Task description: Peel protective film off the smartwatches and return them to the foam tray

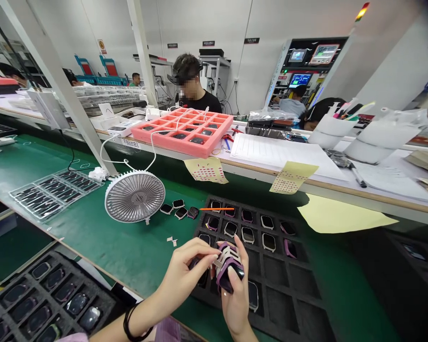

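My right hand (pixel 238 289) holds a purple watch case (pixel 225 273) with a dark, glossy screen, tilted above the black foam tray. Pale strips (pixel 229 254) show along its upper side; whether more than one case is in the grip, I cannot tell. Thumb and forefinger of my left hand (pixel 190 266) are pinched together at the case's left side, by the pale strips. What they hold is too small to make out. Beneath both hands, the foam tray (pixel 278 294) carries several watch cases in purple and silver (pixel 268 242), mostly in its far rows.
An orange stick (pixel 217 209) lies across the tray's far edge, beside several loose watch cases (pixel 181 213). A round fan (pixel 135 197) stands to the left. Another filled foam tray (pixel 62 256) is at lower left. On the shelf sits a pink foam tray (pixel 207 149); a co-worker (pixel 201 100) is beyond it.
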Tool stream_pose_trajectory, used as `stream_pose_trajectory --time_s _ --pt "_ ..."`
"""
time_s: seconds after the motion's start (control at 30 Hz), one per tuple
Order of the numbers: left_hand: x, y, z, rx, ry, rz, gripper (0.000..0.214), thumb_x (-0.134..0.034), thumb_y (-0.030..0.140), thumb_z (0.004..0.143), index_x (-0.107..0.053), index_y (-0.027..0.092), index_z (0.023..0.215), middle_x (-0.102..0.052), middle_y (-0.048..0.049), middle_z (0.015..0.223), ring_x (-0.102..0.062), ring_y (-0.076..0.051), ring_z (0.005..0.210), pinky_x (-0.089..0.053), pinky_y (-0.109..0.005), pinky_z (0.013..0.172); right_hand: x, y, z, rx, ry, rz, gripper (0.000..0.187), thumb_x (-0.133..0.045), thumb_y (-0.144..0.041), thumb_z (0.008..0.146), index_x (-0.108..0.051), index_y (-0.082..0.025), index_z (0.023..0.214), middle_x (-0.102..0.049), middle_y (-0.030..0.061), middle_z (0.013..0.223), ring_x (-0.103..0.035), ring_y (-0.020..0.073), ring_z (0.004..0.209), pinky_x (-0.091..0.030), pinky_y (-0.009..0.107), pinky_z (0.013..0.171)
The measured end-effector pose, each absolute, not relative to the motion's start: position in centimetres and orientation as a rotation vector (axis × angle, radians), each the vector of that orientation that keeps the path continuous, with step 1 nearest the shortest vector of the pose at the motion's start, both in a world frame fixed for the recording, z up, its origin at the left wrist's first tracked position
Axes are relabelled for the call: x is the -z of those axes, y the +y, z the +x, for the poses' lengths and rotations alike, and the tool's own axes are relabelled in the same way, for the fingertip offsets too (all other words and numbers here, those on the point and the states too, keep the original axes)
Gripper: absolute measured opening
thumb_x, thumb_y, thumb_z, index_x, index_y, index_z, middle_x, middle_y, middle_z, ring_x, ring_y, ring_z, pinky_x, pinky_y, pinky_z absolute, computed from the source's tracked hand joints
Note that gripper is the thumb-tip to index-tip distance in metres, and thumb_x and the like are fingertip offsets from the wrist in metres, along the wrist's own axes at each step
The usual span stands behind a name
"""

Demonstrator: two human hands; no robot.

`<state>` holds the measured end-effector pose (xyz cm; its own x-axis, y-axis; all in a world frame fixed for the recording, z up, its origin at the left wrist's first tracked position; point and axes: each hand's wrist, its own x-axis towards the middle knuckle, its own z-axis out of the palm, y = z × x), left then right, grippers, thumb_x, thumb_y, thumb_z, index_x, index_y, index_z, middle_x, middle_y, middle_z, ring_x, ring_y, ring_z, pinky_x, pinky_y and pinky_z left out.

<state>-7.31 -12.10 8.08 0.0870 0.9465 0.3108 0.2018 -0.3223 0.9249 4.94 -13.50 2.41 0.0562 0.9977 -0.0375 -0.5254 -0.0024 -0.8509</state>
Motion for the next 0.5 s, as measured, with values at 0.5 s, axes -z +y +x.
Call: stream_pose_trajectory --time_s 0.5 --pt "-7.4 -12.5 -7.0 -1.215 1.079 1.634 0.022 -0.056 0.029 0.087 -0.072 0.022 0.101 -0.062 -0.0058 0.082 -0.057 -0.013 0.076 -0.046 -0.022 0.068 -1.2 -13.4 4.7 -1.302 -0.79 -0.914 0.067 -0.056 -0.045 0.082 -0.03 -0.029 0.141 -0.047 0.0085 0.13 -0.045 0.0266 0.119 -0.034 0.045 0.102"
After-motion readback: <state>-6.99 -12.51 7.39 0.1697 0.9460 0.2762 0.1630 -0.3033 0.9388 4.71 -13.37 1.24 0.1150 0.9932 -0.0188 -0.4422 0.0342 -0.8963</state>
